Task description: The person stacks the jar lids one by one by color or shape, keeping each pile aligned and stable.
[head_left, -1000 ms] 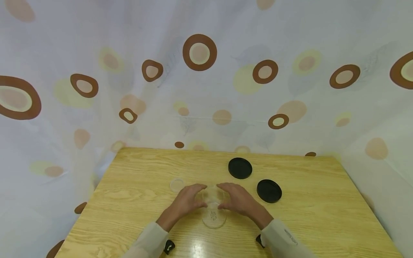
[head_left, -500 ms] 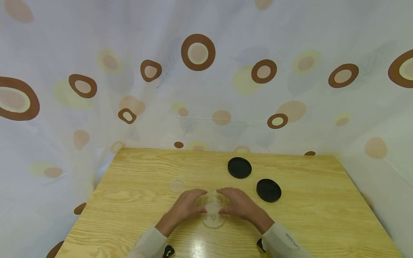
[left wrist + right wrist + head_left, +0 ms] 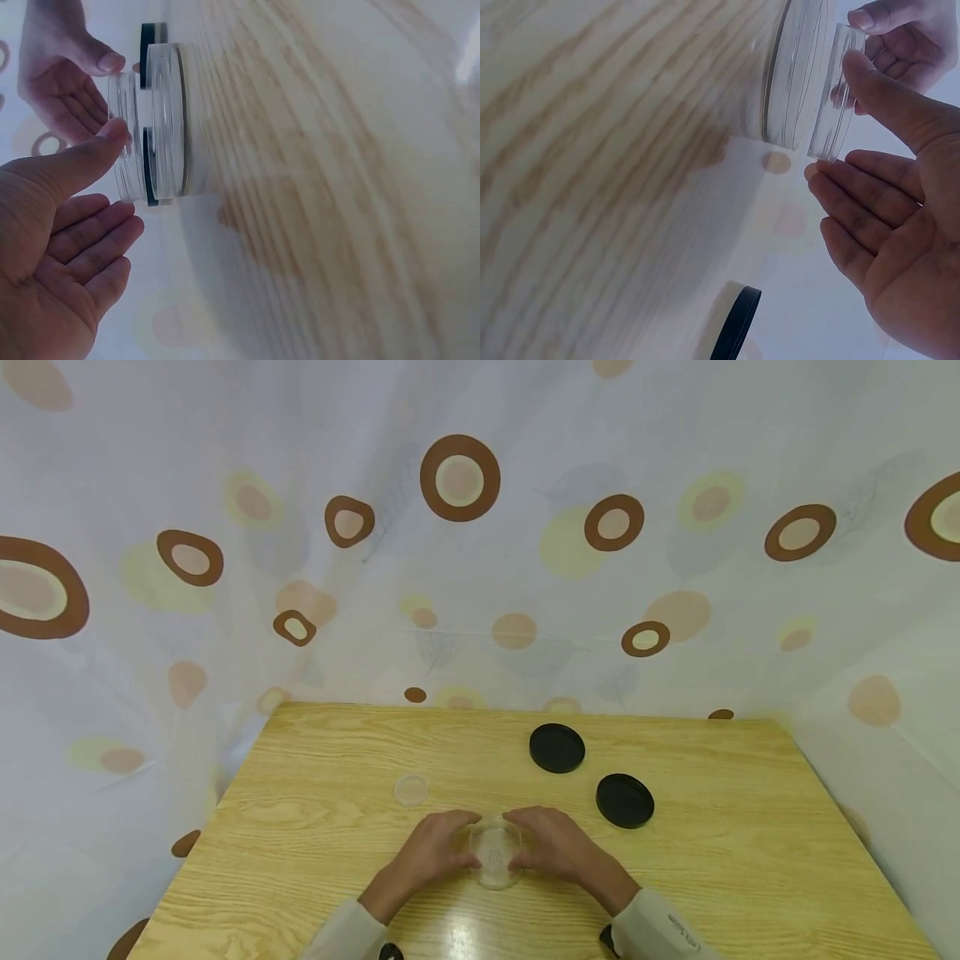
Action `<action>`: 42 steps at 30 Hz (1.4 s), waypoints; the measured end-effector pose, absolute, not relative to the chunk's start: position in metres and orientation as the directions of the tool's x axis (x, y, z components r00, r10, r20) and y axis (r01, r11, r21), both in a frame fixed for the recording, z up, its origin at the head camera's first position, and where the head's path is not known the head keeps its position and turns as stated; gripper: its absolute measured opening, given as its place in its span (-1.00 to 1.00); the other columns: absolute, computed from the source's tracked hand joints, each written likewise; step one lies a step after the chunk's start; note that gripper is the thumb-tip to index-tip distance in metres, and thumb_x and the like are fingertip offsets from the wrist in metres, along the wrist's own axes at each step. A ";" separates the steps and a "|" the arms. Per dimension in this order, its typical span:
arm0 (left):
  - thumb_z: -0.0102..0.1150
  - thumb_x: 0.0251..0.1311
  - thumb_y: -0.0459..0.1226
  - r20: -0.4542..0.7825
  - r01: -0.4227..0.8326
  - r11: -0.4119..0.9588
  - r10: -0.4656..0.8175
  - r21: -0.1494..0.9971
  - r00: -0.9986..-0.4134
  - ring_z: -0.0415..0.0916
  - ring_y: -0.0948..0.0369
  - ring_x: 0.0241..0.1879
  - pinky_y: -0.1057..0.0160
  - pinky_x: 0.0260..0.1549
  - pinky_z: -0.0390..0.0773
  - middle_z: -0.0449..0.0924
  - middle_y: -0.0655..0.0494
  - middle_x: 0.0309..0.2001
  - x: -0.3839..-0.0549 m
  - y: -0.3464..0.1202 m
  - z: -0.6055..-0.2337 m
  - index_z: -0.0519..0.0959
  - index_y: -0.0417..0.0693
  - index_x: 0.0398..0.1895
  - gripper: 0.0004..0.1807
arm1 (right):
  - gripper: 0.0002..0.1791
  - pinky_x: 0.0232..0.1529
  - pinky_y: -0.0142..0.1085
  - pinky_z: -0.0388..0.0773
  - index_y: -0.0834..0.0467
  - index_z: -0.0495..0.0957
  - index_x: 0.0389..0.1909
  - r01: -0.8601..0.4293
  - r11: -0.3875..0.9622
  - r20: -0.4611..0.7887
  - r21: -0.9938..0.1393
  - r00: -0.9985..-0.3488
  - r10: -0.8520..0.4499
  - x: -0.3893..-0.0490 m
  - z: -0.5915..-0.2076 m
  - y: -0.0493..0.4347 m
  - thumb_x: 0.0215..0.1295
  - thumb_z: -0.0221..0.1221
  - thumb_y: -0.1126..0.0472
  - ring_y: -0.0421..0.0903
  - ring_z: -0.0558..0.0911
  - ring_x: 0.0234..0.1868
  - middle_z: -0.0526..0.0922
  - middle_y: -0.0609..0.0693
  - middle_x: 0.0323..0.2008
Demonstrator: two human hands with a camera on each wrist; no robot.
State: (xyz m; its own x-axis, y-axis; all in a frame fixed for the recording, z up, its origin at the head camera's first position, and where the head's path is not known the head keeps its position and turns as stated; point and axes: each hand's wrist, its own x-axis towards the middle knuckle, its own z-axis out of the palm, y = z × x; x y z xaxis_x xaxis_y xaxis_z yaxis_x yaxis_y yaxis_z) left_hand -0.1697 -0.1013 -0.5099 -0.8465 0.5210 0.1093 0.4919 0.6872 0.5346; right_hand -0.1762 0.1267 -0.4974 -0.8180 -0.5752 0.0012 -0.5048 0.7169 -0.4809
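Observation:
My left hand (image 3: 433, 850) and right hand (image 3: 558, 850) pinch a shallow clear round dish (image 3: 127, 169) from opposite sides, thumbs nearest me. Directly beneath it, a wider clear round dish (image 3: 789, 90) lies flat on the wooden table, with small dark printing seen through it in the head view. Both wrist views show a narrow gap between the two dishes, so they are apart. In the right wrist view, the thumb and fingertips of the right hand meet the held dish's edge.
Two black round shallow dishes (image 3: 557, 748) (image 3: 625, 801) lie on the wooden table (image 3: 322, 827), beyond and to the right of my hands. A small clear disc (image 3: 412, 790) lies to the left. A patterned white curtain (image 3: 517, 577) surrounds the table's back and sides.
Both hands have drawn the held dish toward me. It was beyond the lower dish, partly overlapping it, and now hangs over it. The black dishes and the small disc stayed put.

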 end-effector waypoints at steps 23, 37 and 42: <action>0.50 -0.19 -0.17 0.096 0.493 0.695 0.527 0.524 -0.844 0.60 0.07 0.01 0.17 0.04 0.59 0.65 -0.02 0.00 -0.161 -0.097 -0.515 0.58 -0.20 0.00 -0.40 | -0.29 0.04 -0.06 0.57 0.25 0.56 0.05 -0.570 0.736 0.022 -0.365 -0.796 -0.605 -0.168 -0.503 0.125 -0.14 0.48 -0.01 0.05 0.63 0.03 0.66 0.10 0.01; 0.51 -0.21 -0.19 0.100 0.501 0.692 0.533 0.520 -0.840 0.60 0.07 0.00 0.17 0.03 0.60 0.65 -0.02 0.00 -0.158 -0.099 -0.515 0.56 -0.20 0.00 -0.39 | -0.31 0.00 -0.14 0.61 0.25 0.57 0.02 -0.619 0.728 0.055 -0.297 -0.772 -0.634 -0.166 -0.507 0.122 -0.15 0.48 -0.02 0.00 0.65 -0.01 0.68 0.06 -0.05; 0.51 -0.22 -0.17 0.108 0.507 0.699 0.531 0.504 -0.840 0.60 0.07 0.00 0.15 0.03 0.60 0.65 -0.02 0.00 -0.158 -0.101 -0.514 0.57 -0.19 0.00 -0.38 | -0.31 0.02 -0.12 0.59 0.23 0.57 0.01 -0.629 0.730 0.047 -0.267 -0.765 -0.642 -0.167 -0.502 0.122 -0.15 0.48 -0.04 0.01 0.64 -0.01 0.68 0.05 -0.05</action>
State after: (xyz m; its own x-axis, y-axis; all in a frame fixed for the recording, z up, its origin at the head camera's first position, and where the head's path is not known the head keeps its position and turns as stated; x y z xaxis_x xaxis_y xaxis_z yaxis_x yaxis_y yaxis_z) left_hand -0.1583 -0.1008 -0.5138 -0.8403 0.5312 0.1084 0.5071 0.6994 0.5036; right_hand -0.1668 0.1220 -0.5022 -0.7654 -0.6419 0.0470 -0.6288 0.7302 -0.2671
